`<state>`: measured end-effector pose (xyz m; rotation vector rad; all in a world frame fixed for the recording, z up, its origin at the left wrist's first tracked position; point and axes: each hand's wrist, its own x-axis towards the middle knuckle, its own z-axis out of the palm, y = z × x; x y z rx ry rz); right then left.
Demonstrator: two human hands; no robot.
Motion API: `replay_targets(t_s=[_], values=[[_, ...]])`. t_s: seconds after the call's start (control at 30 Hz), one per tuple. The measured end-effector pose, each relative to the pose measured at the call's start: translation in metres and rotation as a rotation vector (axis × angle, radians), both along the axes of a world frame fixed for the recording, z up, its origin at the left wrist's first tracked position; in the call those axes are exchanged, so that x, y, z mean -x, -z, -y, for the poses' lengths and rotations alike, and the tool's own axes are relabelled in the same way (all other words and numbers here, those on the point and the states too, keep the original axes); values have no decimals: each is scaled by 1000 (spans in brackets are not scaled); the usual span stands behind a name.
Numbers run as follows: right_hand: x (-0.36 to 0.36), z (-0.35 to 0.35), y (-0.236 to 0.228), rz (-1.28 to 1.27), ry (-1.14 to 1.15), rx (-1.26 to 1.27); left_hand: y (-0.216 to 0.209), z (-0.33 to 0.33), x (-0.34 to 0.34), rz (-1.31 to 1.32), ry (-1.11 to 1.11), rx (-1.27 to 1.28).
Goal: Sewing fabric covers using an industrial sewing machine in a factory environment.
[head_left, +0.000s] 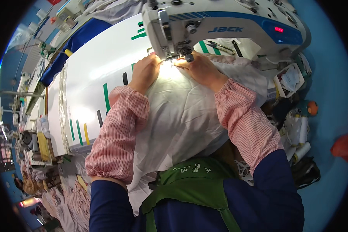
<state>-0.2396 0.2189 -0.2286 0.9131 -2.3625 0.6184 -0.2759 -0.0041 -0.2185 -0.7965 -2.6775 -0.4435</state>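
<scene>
A pale white fabric (181,104) runs from under the needle of a white and blue sewing machine (224,23), across the table edge and down over my lap. My left hand (144,72) is closed at the fabric's edge, just left of the brightly lit presser foot, its fingertips partly hidden by the machine head. On the other side, my right hand (203,70) pinches the cloth close to the needle. The needle itself is hard to make out in the glare. Part of the fabric lies bunched to the right of my right hand.
The white table (85,73) carries green, black and yellow tape strips. Thread snips (221,48) lie behind the machine arm. At the right stand a small white box (289,80) and thread cones (302,151). Piled cloth (67,193) sits at the lower left.
</scene>
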Motion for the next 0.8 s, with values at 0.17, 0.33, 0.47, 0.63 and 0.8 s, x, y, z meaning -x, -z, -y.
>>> replay_targets(t_s=[0.17,0.33,0.47,0.63,0.8], values=[[2,0,5,120,32,-33,-30,2,-5,440,25,-289],[3,0,6,74,-18,8,-54,4,-50,1022,-105,-294],[-3,-6,0,56,-86,3,-36,59,-141,1347,270,-418],[-9,-12,-10,271,-54,-107,55,146,-263,1366,213,-11],[-10,-42,-20,186,-87,-231,164,173,-357,1101,-190,-205]])
